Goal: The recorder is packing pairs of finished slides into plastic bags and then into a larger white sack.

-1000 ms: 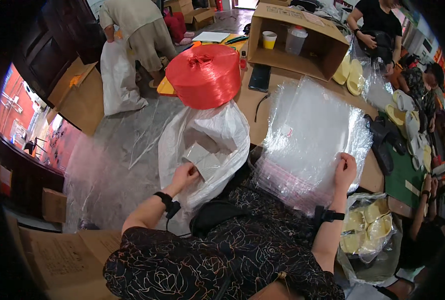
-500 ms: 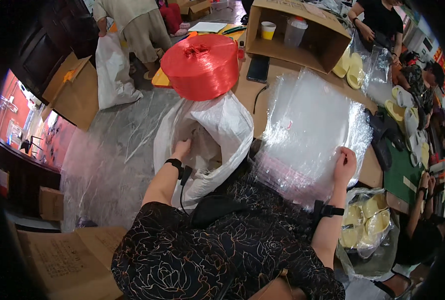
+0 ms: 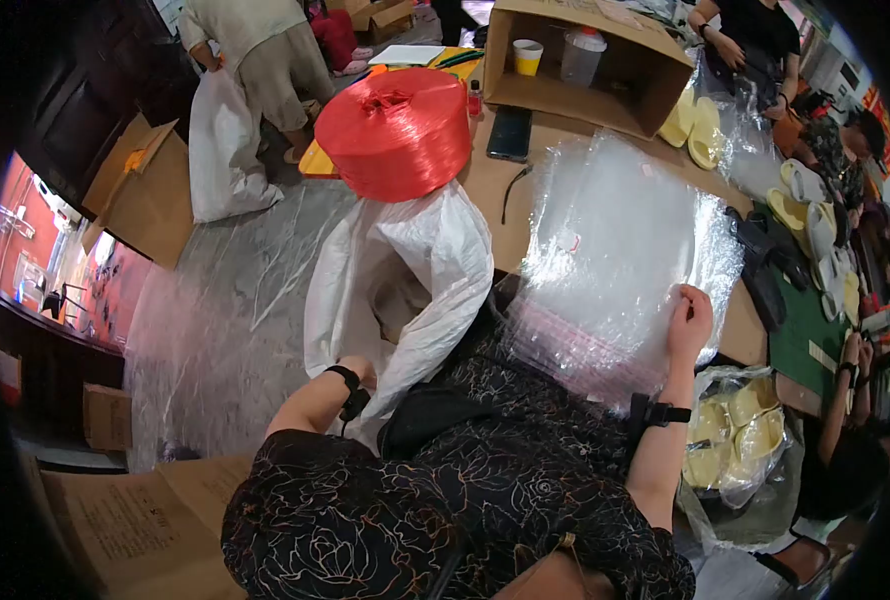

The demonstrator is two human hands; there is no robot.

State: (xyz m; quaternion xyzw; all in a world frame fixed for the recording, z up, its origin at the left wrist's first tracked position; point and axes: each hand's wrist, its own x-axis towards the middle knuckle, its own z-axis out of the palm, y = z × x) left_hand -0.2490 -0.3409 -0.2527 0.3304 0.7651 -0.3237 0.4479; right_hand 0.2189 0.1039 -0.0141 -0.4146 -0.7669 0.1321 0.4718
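Observation:
A white woven sack (image 3: 452, 300) stands upright with its mouth gaping in front of me, left of centre. My left hand (image 3: 361, 371) is at its near rim, the fingers hidden by the sack's folds. On the table to the right lies a stack of clear plastic bags (image 3: 605, 240) with pinkish lower edges. My right hand (image 3: 690, 322) rests at the right side of that stack, fingers curled in; whether a bag edge is between them cannot be made out. Behind the sack's mouth sits a big roll of red plastic twine (image 3: 395, 135).
A phone (image 3: 509, 134) and a cardboard box (image 3: 655, 95) holding a cup and a plastic container are on the table. Bagged yellow slippers (image 3: 735, 440) stand at my right. Other people work around, one with another white sack (image 3: 227, 150). A flattened carton (image 3: 115, 520) lies lower left.
My left hand has come back from inside the sack toward its near rim. The sack's mouth has shifted and narrowed slightly. My right hand has stayed by the plastic bags.

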